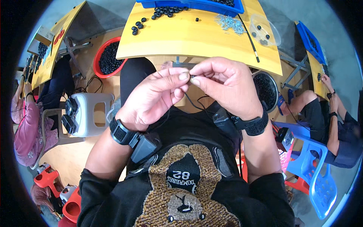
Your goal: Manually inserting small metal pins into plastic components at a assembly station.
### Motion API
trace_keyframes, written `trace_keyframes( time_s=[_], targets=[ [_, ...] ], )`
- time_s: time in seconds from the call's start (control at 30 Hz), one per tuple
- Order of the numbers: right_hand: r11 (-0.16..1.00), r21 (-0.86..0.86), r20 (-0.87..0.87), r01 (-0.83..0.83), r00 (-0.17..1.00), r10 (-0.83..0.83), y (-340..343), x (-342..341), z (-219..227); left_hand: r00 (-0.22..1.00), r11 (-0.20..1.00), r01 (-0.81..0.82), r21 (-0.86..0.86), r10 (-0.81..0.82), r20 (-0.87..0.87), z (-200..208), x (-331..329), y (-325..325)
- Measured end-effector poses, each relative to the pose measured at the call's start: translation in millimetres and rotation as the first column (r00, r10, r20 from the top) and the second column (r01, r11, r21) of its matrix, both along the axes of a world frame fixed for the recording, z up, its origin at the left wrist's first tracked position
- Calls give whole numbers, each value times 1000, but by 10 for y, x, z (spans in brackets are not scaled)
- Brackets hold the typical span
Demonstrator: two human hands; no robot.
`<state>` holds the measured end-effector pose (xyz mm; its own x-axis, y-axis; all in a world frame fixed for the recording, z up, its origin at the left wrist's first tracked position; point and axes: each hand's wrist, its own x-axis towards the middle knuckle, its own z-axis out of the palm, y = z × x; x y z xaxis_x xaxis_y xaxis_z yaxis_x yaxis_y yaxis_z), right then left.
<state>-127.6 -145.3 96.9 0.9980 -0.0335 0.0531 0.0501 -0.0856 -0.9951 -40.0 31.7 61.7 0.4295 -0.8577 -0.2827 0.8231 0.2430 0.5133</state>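
Both hands' fingers point(184, 76) pinch black ring point(194, 80)

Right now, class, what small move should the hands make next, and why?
Probably push the small black ring along the thin black cable. The right hand pinches the ring against the left hand fingertips, and the cable hangs from that spot.

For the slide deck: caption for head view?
Both hands, left hand and right hand, pinch a small black part above a yellow table.
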Motion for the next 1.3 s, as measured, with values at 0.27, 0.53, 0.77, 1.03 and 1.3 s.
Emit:
trace_keyframes(
  time_s=[0.27, 0.53, 0.77, 1.03, 1.3],
  targets=[
    [999, 10, -103, 36, 994, -35, 20, 48, -122, 987, 998, -5, -57, -4, -161, -205, 42, 76],
    [981, 172, -138, 87, 988, -63, 57, 51, -145, 961, 989, -51, -139, 11, -277, -291, 8, 74],
    [989, 87, -74, 119, 991, -113, 62, 28, -127, 953, 981, -65, -185, 6, -302, -296, 33, 74],
    [986, -6, -53, 167, 984, -168, 105, 37, -143, 950, 978, -75, -195, 10, -312, -331, 44, 37],
    [976, -17, -38, 216, 976, -216, 117, 27, -187, 954, 979, -69, -190, 9, -299, -370, 24, 35]
  ],
)
